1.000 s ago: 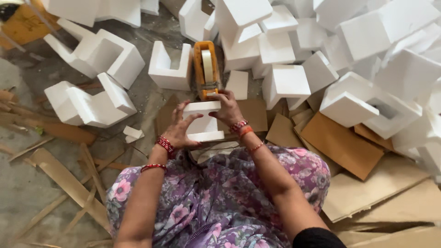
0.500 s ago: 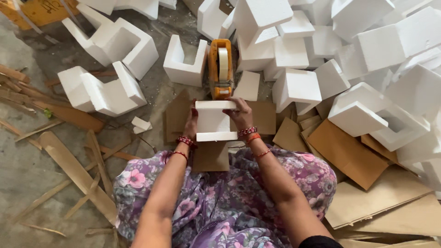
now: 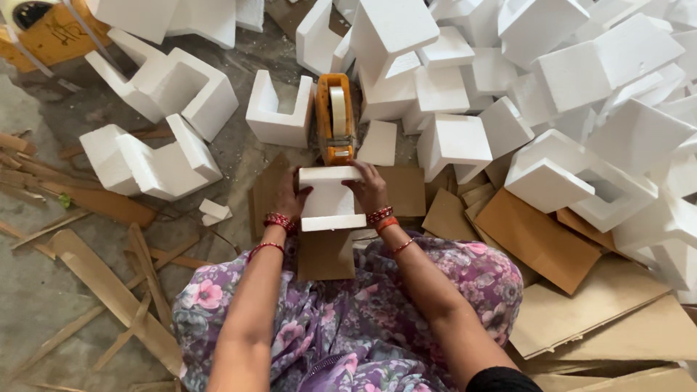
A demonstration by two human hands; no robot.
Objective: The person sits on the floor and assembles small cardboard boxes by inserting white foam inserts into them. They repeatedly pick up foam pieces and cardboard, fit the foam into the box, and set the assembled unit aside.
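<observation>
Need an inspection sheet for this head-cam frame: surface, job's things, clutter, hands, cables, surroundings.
Surface: grey concrete floor, dusty, with debris.
Job's things: white foam block held between both hands; orange tape dispenser just beyond it; cardboard piece under the block.
Clutter: wood strips at left; cardboard sheets at right; small foam scrap.
Hands: left hand and right hand grip the block's sides.
Cables: nothing seen.
Surroundings: piled white foam corner pieces; yellow object top left.

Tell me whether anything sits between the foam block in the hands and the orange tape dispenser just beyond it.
Nothing visible does. The white foam block, held by the left hand and right hand, has its far edge right at the front of the orange tape dispenser.
</observation>
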